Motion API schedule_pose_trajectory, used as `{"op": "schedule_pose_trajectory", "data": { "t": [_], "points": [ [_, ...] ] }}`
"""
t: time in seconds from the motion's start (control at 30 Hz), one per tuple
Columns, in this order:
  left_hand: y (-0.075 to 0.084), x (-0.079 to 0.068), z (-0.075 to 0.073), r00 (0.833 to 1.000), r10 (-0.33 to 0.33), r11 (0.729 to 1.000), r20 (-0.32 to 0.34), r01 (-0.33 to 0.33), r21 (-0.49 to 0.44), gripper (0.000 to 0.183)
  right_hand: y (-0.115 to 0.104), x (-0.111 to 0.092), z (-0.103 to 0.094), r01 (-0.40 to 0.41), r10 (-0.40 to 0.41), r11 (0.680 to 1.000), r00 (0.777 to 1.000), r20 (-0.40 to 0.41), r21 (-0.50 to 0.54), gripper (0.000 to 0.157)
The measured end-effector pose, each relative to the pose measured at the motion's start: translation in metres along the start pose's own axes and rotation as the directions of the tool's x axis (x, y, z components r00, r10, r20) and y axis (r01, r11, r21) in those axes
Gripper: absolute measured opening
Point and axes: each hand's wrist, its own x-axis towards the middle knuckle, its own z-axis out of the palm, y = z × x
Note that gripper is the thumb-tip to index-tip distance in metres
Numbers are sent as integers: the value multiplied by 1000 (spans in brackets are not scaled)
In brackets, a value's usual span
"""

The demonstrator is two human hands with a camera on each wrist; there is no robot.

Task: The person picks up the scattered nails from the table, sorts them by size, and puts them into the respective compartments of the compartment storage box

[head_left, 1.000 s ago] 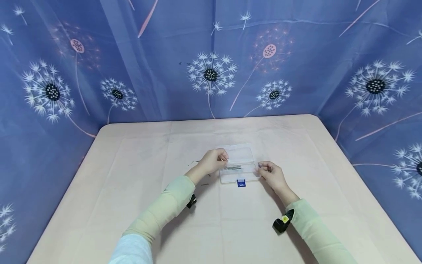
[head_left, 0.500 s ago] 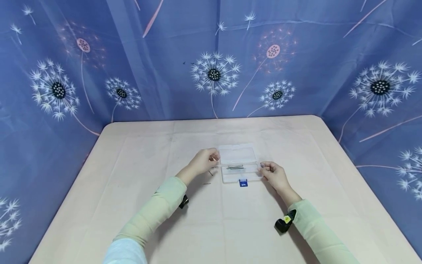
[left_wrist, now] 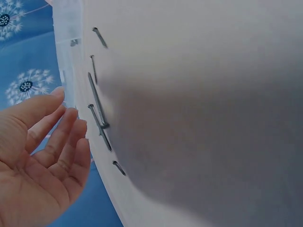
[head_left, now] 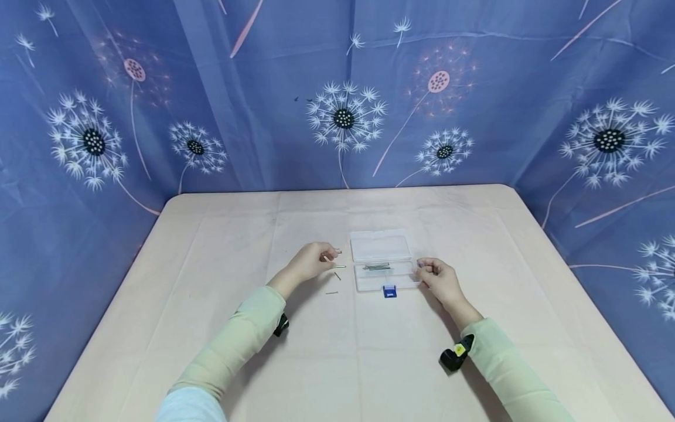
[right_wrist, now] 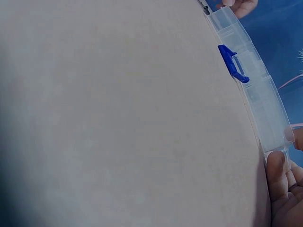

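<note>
A clear plastic storage box (head_left: 371, 283) lies open on the table, its lid (head_left: 381, 245) folded back and a blue latch (head_left: 389, 291) at the front. Several nails (head_left: 377, 266) lie together in its rear compartment. My right hand (head_left: 439, 282) grips the box's right end, thumb and fingers on its wall (right_wrist: 270, 113). Left of the box, my left hand (head_left: 311, 259) hovers beside loose nails, its fingers loosely bent with nothing between them. In the left wrist view, several nails, among them a long one (left_wrist: 96, 97), lie past the fingertips (left_wrist: 71, 113).
A pale cloth covers the table (head_left: 295, 375). Blue dandelion-print curtains (head_left: 253, 105) stand along its back and both sides. Small black cameras (head_left: 453, 357) are strapped to the wrists.
My left hand has moved left and slightly down from over the box to beside the loose nails, uncovering more of them. My right hand keeps its grip on the box end.
</note>
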Motion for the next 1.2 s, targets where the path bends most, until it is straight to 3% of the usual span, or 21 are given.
{"op": "schedule_pose_trajectory", "data": {
  "t": [0.4,0.63,0.83,1.2],
  "points": [
    [-13,-4,1,995,-91,995,29,90,44,15,2,1,-1,-2,2,1000,1000,-8,20,33],
    [-18,-4,2,996,-93,995,16,92,42,4,2,0,-1,-8,8,1000,1000,3,-17,34],
    [-22,-3,2,998,-66,996,4,66,54,9,1,1,-1,-5,5,1000,1000,2,-1,34],
    [-23,-6,2,995,-57,984,78,43,170,8,0,0,0,-13,13,1000,1000,5,24,36]
  ]
}}
